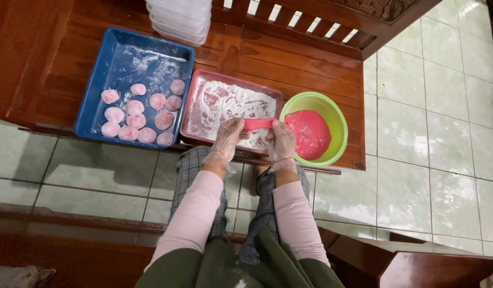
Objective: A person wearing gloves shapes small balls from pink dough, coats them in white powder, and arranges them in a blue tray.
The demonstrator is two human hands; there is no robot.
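Wooden bench (310, 69), front edge: left hand (229, 140) and right hand (281, 141), fingers closed, stretch pink dough strip (259, 124) over floured red tray (199, 90).

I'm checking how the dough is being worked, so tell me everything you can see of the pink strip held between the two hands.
The pink strip of dough is a short, flattish band, smooth and soft-looking, the same pink as the mass in the green bowl. It lies roughly level, stretched between the left hand and the right hand, both in thin clear gloves, each pinching one end. It hangs above the floured pink tray, not touching the flour as far as can be seen.
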